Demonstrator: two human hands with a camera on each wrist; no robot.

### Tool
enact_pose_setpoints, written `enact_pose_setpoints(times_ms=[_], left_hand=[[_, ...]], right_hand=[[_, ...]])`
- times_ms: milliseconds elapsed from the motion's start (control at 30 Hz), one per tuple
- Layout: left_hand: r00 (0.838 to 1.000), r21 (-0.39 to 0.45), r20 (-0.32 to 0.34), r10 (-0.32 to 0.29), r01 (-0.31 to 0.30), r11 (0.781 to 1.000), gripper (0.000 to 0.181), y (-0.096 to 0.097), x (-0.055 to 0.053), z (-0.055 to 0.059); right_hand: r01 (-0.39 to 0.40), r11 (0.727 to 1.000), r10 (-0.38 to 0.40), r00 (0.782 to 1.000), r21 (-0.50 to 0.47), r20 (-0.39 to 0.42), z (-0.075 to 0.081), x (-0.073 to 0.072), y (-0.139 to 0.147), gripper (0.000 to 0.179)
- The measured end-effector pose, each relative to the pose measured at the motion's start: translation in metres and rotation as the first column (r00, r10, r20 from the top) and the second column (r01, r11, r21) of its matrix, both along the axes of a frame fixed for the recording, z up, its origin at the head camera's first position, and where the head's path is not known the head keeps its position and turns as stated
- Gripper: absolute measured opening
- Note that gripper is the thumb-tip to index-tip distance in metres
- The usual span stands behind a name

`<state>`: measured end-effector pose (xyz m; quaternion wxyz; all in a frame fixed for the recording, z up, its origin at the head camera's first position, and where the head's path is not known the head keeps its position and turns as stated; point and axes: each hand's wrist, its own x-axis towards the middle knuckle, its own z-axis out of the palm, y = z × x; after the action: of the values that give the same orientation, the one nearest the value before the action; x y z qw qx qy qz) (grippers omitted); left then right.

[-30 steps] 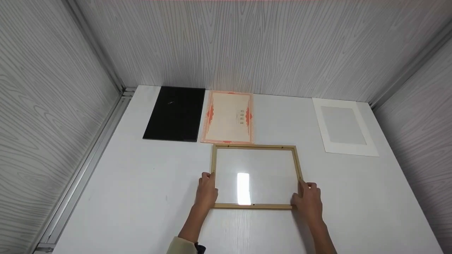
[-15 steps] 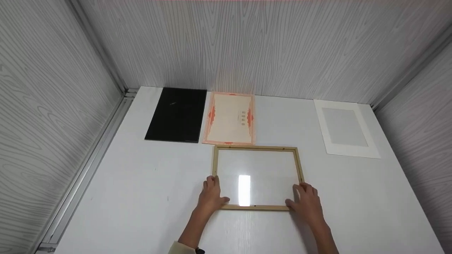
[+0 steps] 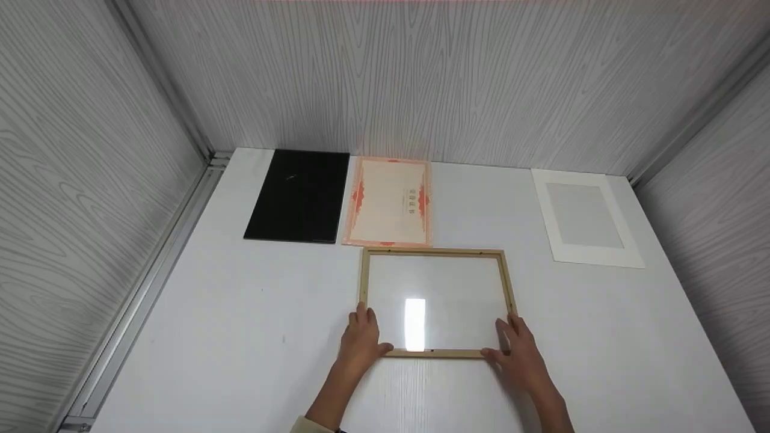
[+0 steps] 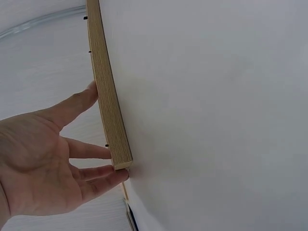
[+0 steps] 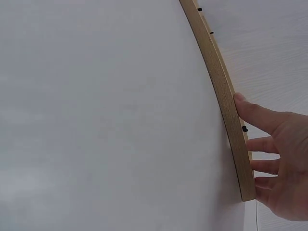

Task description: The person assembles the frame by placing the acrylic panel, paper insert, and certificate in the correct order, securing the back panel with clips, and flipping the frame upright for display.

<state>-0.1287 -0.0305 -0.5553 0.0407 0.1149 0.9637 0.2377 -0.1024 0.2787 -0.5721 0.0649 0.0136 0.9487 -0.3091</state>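
Note:
A light wooden picture frame point(image 3: 433, 252) lies on the white table with its rear side up, small dark tabs along its edges. Inside it a clear pane point(image 3: 415, 325) reflects a bright light. My left hand point(image 3: 360, 346) rests at the near left corner, thumb on the near rail and straight fingers on the left rail. At the near right corner, my right hand point(image 3: 523, 355) touches the frame the same way, its index finger reaching over the pane. In both wrist views the fingers are spread and extended against the wood.
Beyond the frame lie a black backing board point(image 3: 298, 195) and a certificate point(image 3: 388, 201) with a red patterned border, close to the frame's far rail. A white mat point(image 3: 634, 252) with a grey centre lies at the far right. Wood-grain walls point(image 3: 385, 78) enclose the table.
Both hands have slid from the frame's sides toward its near corners, with the thumbs moved onto the near rail. The frame has stayed in place on the table.

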Motion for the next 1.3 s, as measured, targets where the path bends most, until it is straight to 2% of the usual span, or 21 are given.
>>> enact_pose_setpoints(times_ms=[133,300,467,633,800,1000,1100,1233,1300], left_hand=[[0.998,0.034,0.056,-0.038,0.036,0.999,0.096,-0.007,0.000,-0.002],[0.991,0.090,0.125,-0.039,0.028,0.996,0.108,-0.015,-0.001,-0.004],[0.984,0.081,0.172,-0.039,0.025,0.996,0.115,-0.019,-0.005,-0.005],[0.980,0.089,0.194,-0.036,0.019,0.996,0.116,-0.023,-0.009,-0.007],[0.975,0.099,0.219,-0.048,0.027,0.995,0.114,-0.026,-0.009,-0.008],[0.978,0.119,0.205,-0.041,0.017,0.993,0.115,-0.026,-0.010,-0.008],[0.977,0.106,0.210,-0.031,0.009,0.994,0.115,-0.026,-0.009,-0.009],[0.976,0.101,0.213,-0.035,0.014,0.995,0.114,-0.025,-0.011,-0.008],[0.978,0.097,0.208,-0.034,0.014,0.995,0.113,-0.026,-0.011,-0.008]], right_hand=[[0.017,1.000,-0.017,0.999,-0.017,0.028,-0.001,0.000,0.000,0.080],[0.038,0.999,-0.036,0.998,-0.037,0.052,-0.003,0.000,0.002,0.084],[0.029,0.999,-0.027,0.998,-0.038,0.051,-0.002,-0.002,0.004,0.085],[0.014,0.999,-0.012,0.999,-0.050,0.043,-0.001,-0.004,0.009,0.082],[0.008,0.996,-0.004,0.999,-0.086,0.045,0.001,-0.004,0.013,0.075],[-0.008,0.994,0.006,1.000,-0.105,-0.020,0.009,-0.013,0.025,0.060],[0.017,0.991,-0.023,0.999,-0.132,-0.045,0.015,-0.019,0.038,0.054],[0.066,0.979,-0.078,0.995,-0.191,-0.057,0.023,-0.035,0.065,0.054],[0.083,0.975,-0.098,0.993,-0.205,-0.062,0.026,-0.047,0.080,0.055]])
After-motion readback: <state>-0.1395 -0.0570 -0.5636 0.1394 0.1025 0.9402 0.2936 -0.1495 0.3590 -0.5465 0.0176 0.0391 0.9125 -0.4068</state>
